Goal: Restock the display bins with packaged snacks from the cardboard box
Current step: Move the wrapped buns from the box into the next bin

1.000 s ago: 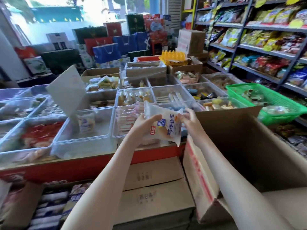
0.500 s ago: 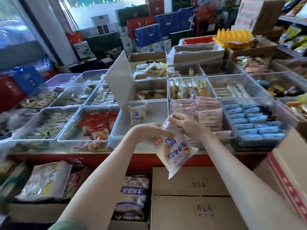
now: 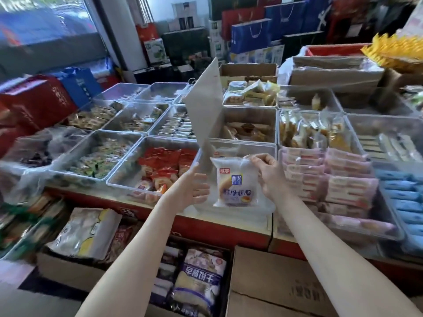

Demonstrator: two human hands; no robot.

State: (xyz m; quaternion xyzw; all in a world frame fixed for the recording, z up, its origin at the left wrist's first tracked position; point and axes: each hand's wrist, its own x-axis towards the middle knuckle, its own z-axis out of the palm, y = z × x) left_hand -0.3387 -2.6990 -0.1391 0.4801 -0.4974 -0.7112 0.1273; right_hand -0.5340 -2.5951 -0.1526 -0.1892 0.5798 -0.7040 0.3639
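My right hand (image 3: 271, 177) pinches the top right corner of a white packaged snack (image 3: 235, 181) with blue print, holding it upright over the front of a clear display bin (image 3: 270, 147). That bin looks nearly bare, with one similar packet at its back. My left hand (image 3: 192, 188) is open just left of the packet, fingers relaxed, not touching it. A grey lid (image 3: 204, 110) stands tilted up at the bin's left side. The source cardboard box is out of view.
Clear bins surround it: red packets (image 3: 164, 165) left, pink packets (image 3: 327, 179) right, blue packets (image 3: 402, 197) far right. Closed cardboard boxes (image 3: 274, 282) and an open box of biscuit bags (image 3: 196, 282) stand below the red counter edge (image 3: 206, 227). Gift bags line the back.
The view swung left and closer to the bins. The packet rose from below the counter edge to over the bin. My left hand let go of it and opened.
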